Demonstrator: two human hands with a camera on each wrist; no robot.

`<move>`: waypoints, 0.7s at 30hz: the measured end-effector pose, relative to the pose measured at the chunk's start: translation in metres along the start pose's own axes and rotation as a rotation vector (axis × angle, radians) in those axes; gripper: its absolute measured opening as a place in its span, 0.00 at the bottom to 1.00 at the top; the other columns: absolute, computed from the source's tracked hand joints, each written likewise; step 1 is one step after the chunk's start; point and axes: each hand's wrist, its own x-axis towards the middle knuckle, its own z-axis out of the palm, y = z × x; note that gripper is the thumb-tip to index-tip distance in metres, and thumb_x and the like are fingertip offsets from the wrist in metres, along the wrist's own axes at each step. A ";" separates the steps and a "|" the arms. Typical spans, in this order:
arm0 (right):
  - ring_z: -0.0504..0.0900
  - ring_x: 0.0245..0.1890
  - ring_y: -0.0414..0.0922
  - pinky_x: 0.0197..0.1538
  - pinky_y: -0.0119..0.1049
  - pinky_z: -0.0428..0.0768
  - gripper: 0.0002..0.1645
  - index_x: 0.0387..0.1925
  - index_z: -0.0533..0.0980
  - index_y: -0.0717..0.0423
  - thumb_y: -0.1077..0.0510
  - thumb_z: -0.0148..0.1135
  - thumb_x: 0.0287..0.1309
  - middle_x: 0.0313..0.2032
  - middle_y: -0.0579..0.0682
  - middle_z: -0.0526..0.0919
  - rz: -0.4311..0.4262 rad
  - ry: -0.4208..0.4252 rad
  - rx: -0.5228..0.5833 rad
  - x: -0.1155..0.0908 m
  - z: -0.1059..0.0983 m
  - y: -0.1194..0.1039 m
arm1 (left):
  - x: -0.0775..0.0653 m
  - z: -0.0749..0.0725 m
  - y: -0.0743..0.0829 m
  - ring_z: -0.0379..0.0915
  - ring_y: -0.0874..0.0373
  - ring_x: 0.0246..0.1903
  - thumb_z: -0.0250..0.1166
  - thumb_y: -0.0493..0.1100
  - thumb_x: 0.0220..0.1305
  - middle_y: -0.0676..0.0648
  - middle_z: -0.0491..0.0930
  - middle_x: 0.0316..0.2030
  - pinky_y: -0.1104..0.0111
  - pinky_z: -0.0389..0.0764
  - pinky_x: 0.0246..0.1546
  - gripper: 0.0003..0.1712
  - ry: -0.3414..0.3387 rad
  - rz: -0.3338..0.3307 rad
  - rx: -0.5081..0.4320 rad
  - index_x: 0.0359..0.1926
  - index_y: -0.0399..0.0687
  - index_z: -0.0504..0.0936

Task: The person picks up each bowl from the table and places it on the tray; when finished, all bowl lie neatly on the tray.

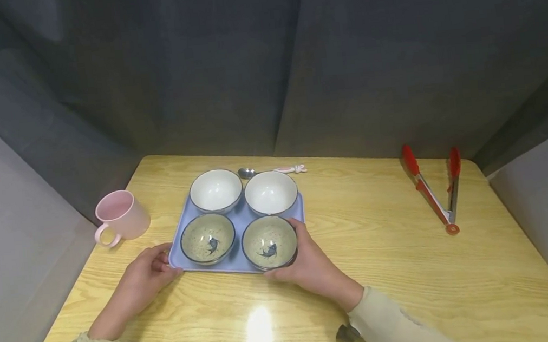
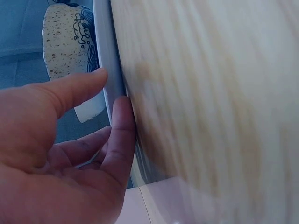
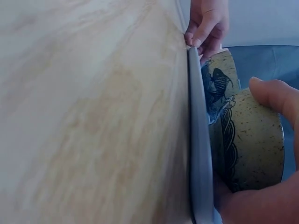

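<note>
On the near right part of a blue tray (image 1: 243, 266) stands a speckled bowl with a fish inside (image 1: 269, 242). My right hand (image 1: 318, 265) curls around its right side, thumb at the front; the right wrist view shows the bowl's wave-patterned outside (image 3: 254, 144). Beside it sits a matching bowl (image 1: 206, 239). Two bowls with white insides, one left (image 1: 215, 189) and one right (image 1: 271, 192), stand behind them. My left hand (image 1: 141, 275) pinches the tray's near left corner, its thumb (image 2: 86, 86) at the rim.
A pink mug (image 1: 123, 214) stands left of the tray, its handle toward the near left. Behind the tray lies a spoon (image 1: 286, 170) with a pinkish handle, partly hidden by a bowl. Red-tipped tongs (image 1: 433, 200) lie spread at the far right of the wooden table (image 1: 380, 210).
</note>
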 end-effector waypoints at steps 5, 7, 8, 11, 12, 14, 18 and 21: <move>0.74 0.79 0.60 0.84 0.65 0.68 0.80 0.87 0.53 0.52 0.52 0.96 0.41 0.77 0.61 0.74 -0.007 -0.005 -0.011 0.003 0.004 0.003 | 0.000 0.000 0.000 0.83 0.58 0.43 0.82 0.40 0.67 0.39 0.85 0.47 0.75 0.84 0.40 0.39 -0.005 -0.006 -0.002 0.72 0.26 0.77; 0.74 0.79 0.60 0.84 0.65 0.67 0.80 0.87 0.53 0.52 0.52 0.96 0.41 0.78 0.61 0.73 -0.007 -0.009 -0.012 0.004 0.005 0.003 | 0.000 0.000 0.000 0.83 0.57 0.43 0.82 0.40 0.67 0.39 0.85 0.48 0.75 0.84 0.40 0.39 -0.007 -0.009 -0.003 0.72 0.26 0.77; 0.74 0.79 0.60 0.84 0.65 0.67 0.80 0.87 0.52 0.52 0.52 0.96 0.41 0.78 0.61 0.73 -0.007 -0.009 -0.016 0.004 0.005 0.003 | 0.000 0.000 0.000 0.83 0.57 0.43 0.82 0.40 0.67 0.39 0.85 0.48 0.75 0.84 0.40 0.39 -0.007 -0.009 -0.003 0.72 0.26 0.77; 0.74 0.80 0.60 0.84 0.65 0.67 0.80 0.87 0.52 0.52 0.52 0.95 0.42 0.78 0.61 0.72 -0.011 -0.014 -0.020 0.005 0.006 0.002 | -0.001 0.000 0.000 0.83 0.57 0.43 0.82 0.40 0.67 0.39 0.85 0.48 0.75 0.84 0.41 0.40 -0.007 -0.011 -0.007 0.73 0.26 0.77; 0.73 0.80 0.60 0.85 0.65 0.67 0.80 0.88 0.52 0.53 0.52 0.95 0.42 0.79 0.61 0.72 -0.014 -0.016 -0.023 0.006 0.006 0.002 | -0.001 0.000 0.000 0.83 0.58 0.43 0.82 0.40 0.67 0.39 0.85 0.48 0.75 0.84 0.41 0.40 -0.007 -0.011 -0.008 0.73 0.26 0.77; 0.73 0.80 0.60 0.85 0.65 0.67 0.80 0.88 0.52 0.53 0.52 0.95 0.42 0.79 0.62 0.72 -0.018 -0.016 -0.029 0.006 0.006 0.002 | -0.001 0.000 0.000 0.83 0.58 0.43 0.82 0.41 0.67 0.39 0.85 0.48 0.75 0.84 0.41 0.40 -0.007 -0.012 -0.007 0.73 0.26 0.77; 0.72 0.81 0.60 0.85 0.64 0.66 0.81 0.88 0.51 0.54 0.52 0.95 0.42 0.80 0.61 0.71 -0.023 -0.022 -0.040 0.007 0.006 0.001 | -0.001 0.000 0.000 0.83 0.58 0.43 0.82 0.41 0.67 0.39 0.85 0.48 0.75 0.84 0.40 0.40 -0.006 -0.011 -0.006 0.73 0.27 0.77; 0.72 0.81 0.60 0.85 0.64 0.66 0.80 0.88 0.51 0.54 0.52 0.95 0.42 0.80 0.61 0.71 -0.024 -0.026 -0.047 0.007 0.006 0.001 | -0.001 0.000 -0.001 0.83 0.58 0.43 0.82 0.41 0.67 0.39 0.85 0.48 0.75 0.84 0.40 0.40 -0.007 -0.009 -0.004 0.73 0.26 0.77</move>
